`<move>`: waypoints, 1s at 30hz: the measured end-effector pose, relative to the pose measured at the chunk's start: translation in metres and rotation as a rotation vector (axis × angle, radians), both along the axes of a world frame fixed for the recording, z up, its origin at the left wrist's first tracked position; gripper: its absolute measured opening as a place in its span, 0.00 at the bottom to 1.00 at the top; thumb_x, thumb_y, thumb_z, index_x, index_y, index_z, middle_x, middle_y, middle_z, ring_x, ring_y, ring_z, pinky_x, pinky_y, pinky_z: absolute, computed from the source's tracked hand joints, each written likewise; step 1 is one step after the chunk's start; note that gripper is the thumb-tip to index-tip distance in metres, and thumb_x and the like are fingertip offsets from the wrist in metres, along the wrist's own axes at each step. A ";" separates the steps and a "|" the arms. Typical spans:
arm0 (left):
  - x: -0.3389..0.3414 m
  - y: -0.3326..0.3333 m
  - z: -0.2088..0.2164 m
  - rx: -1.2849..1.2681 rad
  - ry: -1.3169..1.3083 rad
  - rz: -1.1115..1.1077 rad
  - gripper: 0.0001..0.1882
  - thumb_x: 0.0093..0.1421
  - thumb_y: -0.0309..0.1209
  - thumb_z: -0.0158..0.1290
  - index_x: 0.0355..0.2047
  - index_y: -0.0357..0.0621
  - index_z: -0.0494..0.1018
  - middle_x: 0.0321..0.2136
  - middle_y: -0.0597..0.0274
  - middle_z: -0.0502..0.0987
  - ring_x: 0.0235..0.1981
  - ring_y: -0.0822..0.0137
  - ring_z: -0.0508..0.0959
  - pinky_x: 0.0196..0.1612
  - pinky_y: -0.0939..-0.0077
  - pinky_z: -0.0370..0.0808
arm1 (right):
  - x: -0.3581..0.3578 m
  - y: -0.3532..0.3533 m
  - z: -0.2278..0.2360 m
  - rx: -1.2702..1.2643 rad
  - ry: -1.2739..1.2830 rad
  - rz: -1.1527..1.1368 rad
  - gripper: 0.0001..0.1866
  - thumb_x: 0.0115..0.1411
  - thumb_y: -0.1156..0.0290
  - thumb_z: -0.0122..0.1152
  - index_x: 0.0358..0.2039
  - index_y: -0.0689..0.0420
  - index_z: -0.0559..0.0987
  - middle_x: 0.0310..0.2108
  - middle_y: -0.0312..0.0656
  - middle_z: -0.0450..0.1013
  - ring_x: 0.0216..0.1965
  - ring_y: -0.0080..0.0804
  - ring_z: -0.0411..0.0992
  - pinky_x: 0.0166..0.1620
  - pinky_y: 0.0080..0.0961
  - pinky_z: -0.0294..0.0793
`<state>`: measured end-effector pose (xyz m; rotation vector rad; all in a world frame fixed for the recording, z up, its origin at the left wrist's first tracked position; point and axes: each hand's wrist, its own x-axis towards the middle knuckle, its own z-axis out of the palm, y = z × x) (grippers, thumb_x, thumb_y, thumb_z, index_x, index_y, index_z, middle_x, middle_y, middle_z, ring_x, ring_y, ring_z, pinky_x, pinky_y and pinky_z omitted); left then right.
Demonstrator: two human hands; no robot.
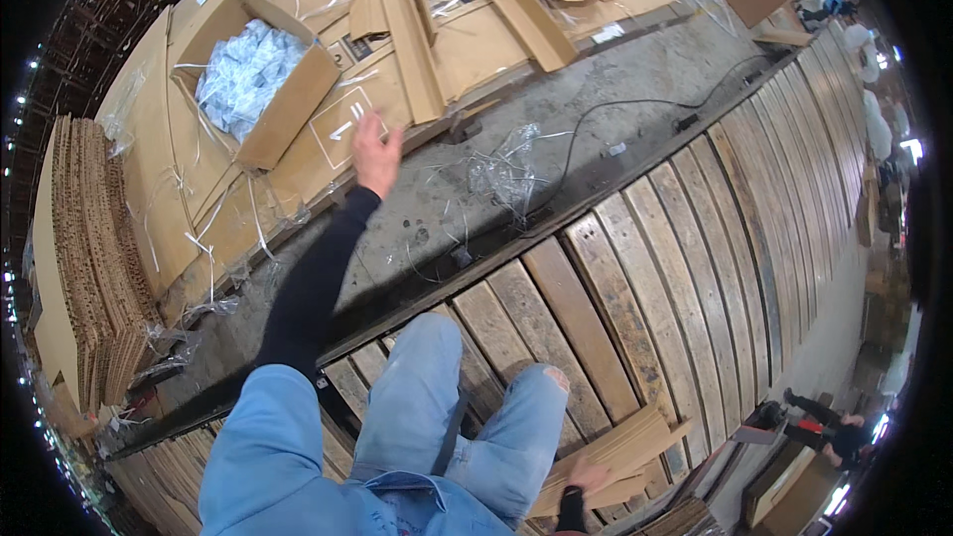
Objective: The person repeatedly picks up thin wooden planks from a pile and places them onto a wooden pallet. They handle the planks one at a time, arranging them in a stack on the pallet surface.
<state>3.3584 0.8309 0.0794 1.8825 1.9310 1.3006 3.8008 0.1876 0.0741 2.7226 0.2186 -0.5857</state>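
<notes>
My left hand (pixel 377 154) is stretched forward with its fingers apart and nothing in it, over the near edge of a large flat cardboard sheet (pixel 333 144). Just left of it stands an open cardboard box (pixel 298 104) filled with crumpled bluish-white plastic film (pixel 248 77). Low on the right, my right hand (pixel 589 476) is on several long folded cardboard strips (pixel 630 447), its fingers closed at their edge. These strips lie across the wooden slats beside my bent knee.
Wooden slats (pixel 615 278) form a long platform under my knees. Clear plastic wrap (pixel 506 174) and a black cable (pixel 635 102) lie on the concrete floor. Stacked cardboard (pixel 94 258) stands at left; more folded strips (pixel 407 40) lie on the sheet. A person (pixel 839 442) is at far right.
</notes>
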 end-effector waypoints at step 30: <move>0.002 -0.065 -0.033 -0.166 -0.727 -0.117 0.30 0.67 0.51 0.52 0.55 0.35 0.72 0.53 0.46 0.76 0.51 0.50 0.77 0.57 0.59 0.69 | -0.140 0.332 0.115 0.801 1.602 0.086 0.28 0.61 0.63 0.66 0.58 0.65 0.75 0.50 0.37 0.77 0.47 0.21 0.74 0.51 0.26 0.75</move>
